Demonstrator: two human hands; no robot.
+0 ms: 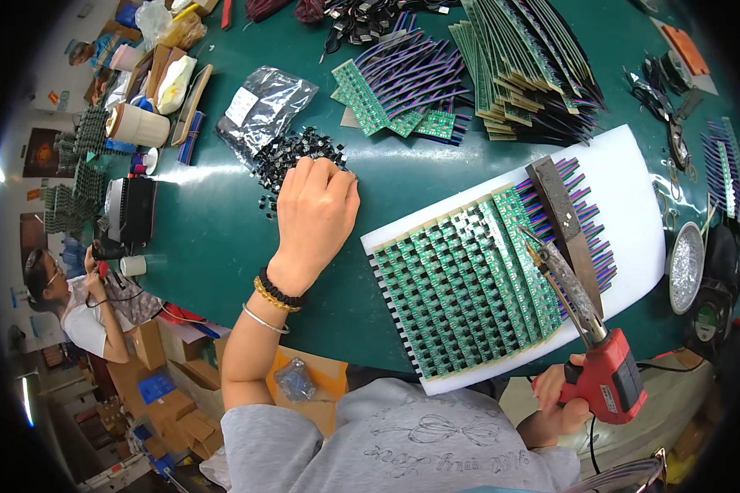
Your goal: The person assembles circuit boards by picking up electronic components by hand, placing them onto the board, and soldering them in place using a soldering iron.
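Observation:
My left hand (316, 201) reaches over a heap of small black parts (300, 148), its fingers curled in; the fingertips and whatever they pinch are hidden. A red soldering gun (607, 382) is gripped in my right hand (561, 401). Its metal tip points up and left, over rows of green circuit boards (460, 287) set with black parts. These boards lie on a white foam sheet (637, 209). A dark metal bar (563, 218) rests across the coloured wires at their right end.
Behind the foam sheet lie stacked wired boards (518, 78) and more boards with purple wires (370, 94). A clear plastic bag (263, 107) sits behind the heap. A metal dish (686, 267) and scissors (677, 144) are at right. Another person (90, 308) works at far left.

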